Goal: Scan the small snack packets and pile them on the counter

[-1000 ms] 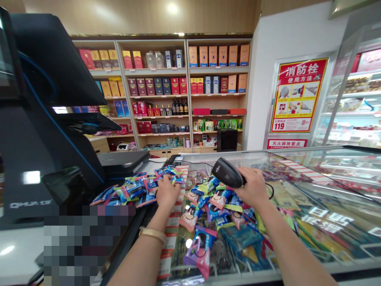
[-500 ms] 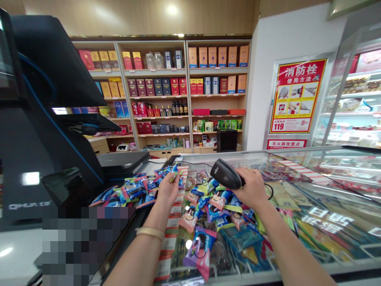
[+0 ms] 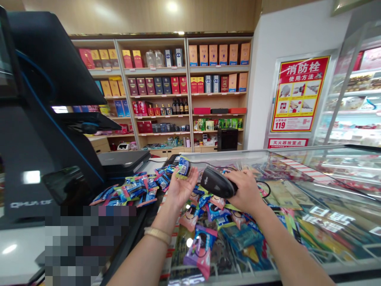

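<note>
Head: right hand [image 3: 244,190] partly hides scanner [image 3: 218,182].

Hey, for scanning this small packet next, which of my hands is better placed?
Your right hand, most likely. It grips the black scanner, which points toward the small packet. Your left hand holds that packet, with what looks like a barcode showing, so it seems better suited to presenting it.
</note>
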### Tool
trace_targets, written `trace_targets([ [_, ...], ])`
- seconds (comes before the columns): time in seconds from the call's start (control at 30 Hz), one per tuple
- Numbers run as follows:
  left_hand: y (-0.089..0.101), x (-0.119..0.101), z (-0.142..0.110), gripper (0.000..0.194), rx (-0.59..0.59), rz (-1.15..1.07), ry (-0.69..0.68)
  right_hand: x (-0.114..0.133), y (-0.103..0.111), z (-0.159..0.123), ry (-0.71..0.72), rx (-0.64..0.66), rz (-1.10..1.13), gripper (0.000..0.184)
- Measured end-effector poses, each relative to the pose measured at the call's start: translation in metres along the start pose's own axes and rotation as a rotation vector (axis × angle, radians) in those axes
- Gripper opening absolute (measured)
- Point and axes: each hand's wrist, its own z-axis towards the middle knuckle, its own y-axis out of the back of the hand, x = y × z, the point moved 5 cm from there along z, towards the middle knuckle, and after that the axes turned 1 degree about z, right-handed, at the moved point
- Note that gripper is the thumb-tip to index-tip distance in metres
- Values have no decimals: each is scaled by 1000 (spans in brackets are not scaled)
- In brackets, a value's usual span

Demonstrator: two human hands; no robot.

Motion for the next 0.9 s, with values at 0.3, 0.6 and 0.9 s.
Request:
trace_targets([
  [0.3, 2, 5, 2, 38, 13, 189, -23, 2, -2, 2, -28, 70, 14, 26],
  [0.6, -1, 6, 3, 19, 31, 661, -349, -20, 13, -1, -80, -138, -69, 24],
  [0.9, -10, 31, -12, 39, 295, 1541, -702, -39, 22, -5, -167, -269, -146, 24],
])
